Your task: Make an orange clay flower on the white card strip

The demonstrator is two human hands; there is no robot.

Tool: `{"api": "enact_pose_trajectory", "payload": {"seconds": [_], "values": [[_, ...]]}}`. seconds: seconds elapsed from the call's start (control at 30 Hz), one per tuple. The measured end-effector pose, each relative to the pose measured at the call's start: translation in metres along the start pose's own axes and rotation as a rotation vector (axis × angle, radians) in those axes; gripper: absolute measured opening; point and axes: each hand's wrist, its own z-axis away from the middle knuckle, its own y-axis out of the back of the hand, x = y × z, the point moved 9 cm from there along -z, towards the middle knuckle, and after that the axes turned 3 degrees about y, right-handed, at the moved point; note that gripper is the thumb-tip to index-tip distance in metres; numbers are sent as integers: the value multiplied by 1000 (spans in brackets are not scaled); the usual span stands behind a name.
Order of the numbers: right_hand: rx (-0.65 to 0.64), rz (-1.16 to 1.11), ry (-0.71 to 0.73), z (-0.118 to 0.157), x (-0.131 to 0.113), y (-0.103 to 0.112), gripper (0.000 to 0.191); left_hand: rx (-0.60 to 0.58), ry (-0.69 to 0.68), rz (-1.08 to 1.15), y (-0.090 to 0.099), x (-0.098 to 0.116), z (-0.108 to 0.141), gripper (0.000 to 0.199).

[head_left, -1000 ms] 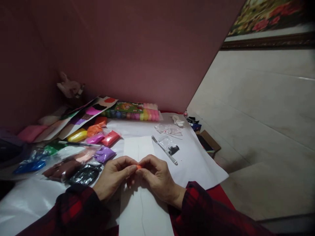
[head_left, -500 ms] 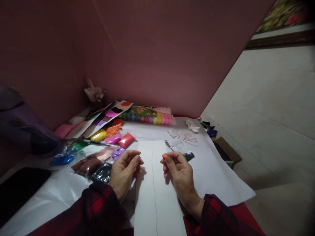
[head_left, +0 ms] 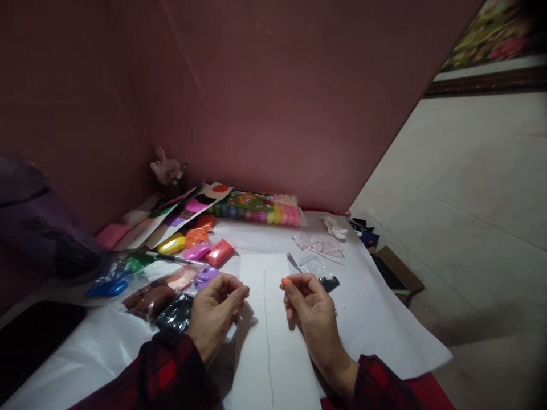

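Note:
Between the thumb and fingers of my right hand [head_left: 311, 304] is a small piece of orange modelling clay [head_left: 286, 282]. My left hand [head_left: 216, 313] is closed in a pinch, thumb against forefinger; whatever it may hold is too small to make out. Both hands hover over the edges of a long white card strip [head_left: 280, 353], one on each side. A wavy thin dark line [head_left: 267, 324] runs lengthwise down the strip. Just beyond my right hand lies a fork [head_left: 294, 262], partly hidden.
Bagged modelling clay in several colours, such as a red packet [head_left: 221, 251], crowds the left, with a pen [head_left: 175, 258] across it. A multicoloured clay pack [head_left: 256, 208] lies by the wall. Clear plastic wrapping [head_left: 318, 245] is at right, a dark phone-like slab [head_left: 38, 336] far left.
The view has tilted slightly upward, so everything sits a little lower. My left thumb and forefinger have come closer together. My right hand still holds the orange clay.

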Motion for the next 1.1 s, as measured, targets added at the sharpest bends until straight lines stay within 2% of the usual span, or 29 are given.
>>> {"api": "enact_pose_trajectory", "payload": {"seconds": [0.2, 0.33, 0.43, 0.57, 0.67, 0.73, 0.83, 0.9, 1.0, 1.1], "values": [[-239, 88, 47, 14, -1, -24, 17, -237, 86, -87, -22, -8, 8, 34], [-284, 154, 111, 17, -9, -30, 12, -388, 136, -46, -37, -12, 14, 36], [-290, 306, 181, 11, -25, -36, 7, -359, 107, 13, -35, -8, 11, 35], [-411, 524, 285, 5, -47, -57, 7, -301, 97, 110, -28, -6, 5, 35], [-391, 507, 309, 1, -49, -60, 9, -273, 124, 162, -25, -7, 2, 38], [-345, 503, 388, 3, -49, -55, 9, -275, 148, 156, -25, -10, 2, 39], [-383, 561, 553, 13, -47, -55, 10, -307, 159, 100, -27, -12, 3, 38], [-420, 574, 610, 17, -45, -55, 9, -320, 155, 88, -28, -12, 3, 37], [-428, 543, 575, 16, -42, -53, 8, -306, 123, 78, -26, -9, 2, 33], [-373, 417, 370, 8, -30, -47, 7, -235, 78, 46, -20, -4, 1, 28]]}}
